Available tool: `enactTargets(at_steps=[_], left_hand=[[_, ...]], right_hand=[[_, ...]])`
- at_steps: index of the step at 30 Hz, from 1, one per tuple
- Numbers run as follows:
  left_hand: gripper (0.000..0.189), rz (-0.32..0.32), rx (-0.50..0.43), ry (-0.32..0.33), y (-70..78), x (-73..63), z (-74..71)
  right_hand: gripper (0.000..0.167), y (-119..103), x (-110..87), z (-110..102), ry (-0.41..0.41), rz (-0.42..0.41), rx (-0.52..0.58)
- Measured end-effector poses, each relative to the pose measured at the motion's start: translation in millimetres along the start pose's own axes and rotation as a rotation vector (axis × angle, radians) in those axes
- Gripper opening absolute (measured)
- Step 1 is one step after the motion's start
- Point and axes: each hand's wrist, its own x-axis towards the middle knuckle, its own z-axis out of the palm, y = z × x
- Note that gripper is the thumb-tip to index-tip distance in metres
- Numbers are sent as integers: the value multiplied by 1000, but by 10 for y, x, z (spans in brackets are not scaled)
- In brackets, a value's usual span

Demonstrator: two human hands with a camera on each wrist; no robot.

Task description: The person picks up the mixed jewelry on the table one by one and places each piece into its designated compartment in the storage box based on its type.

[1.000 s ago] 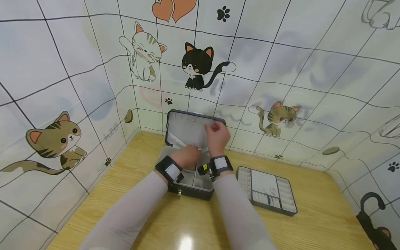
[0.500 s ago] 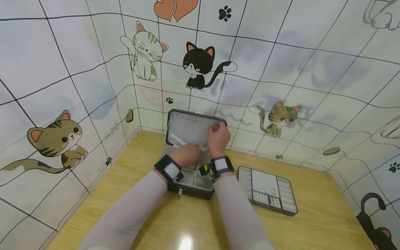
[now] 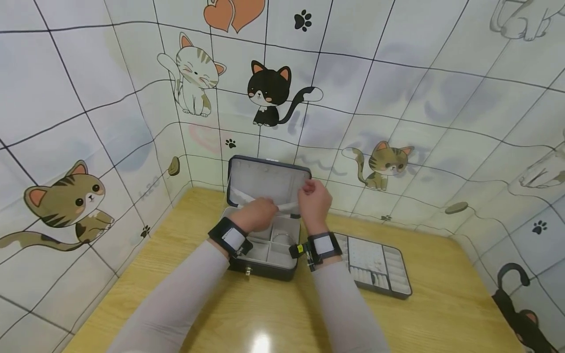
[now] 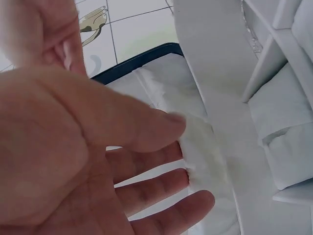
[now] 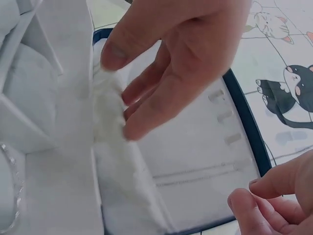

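A dark blue jewelry box (image 3: 269,271) stands with its lid (image 3: 260,177) raised against the wall. My left hand (image 3: 256,214) is in front of the lid's lower part. In the left wrist view, its relaxed fingers (image 4: 161,191) lie over the gathered white lid pocket (image 5: 110,127). My right hand (image 3: 315,203) is beside the lid's right edge; thumb and fingers are loosely bent close together, with nothing visible between them. A thin necklace chain (image 5: 195,174) runs in two strands along the lid lining, from the hook row toward the pocket.
Several small hooks (image 5: 225,116) line the lid. A bracelet (image 3: 282,239) lies in a box compartment. To the right, a divided jewelry tray (image 3: 397,294) rests on the wooden table (image 3: 450,294). A cat-patterned wall (image 3: 344,29) stands close behind.
My right hand has left the lid's hooks and moved right and slightly down. The view has shifted slightly, and the bracelet in the box compartment is now exposed.
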Motion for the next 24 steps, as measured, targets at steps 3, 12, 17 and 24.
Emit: enactTargets(at_steps=[3,12,17,24], left_hand=[[21,-24,-38,-5,-24,9,9],[24,-16,-34,53,-36,48,26],[23,-40,-5,84,-16,92,29],[25,-80,-36,88,61,130,12]], right_hand=[[27,68,-71,-110,-34,17,-5],[27,273,-394,-513,-103,-5,-75],[30,245,-495,-684,-153,-11,-88],[34,242,-528,-906,-168,28,-60]])
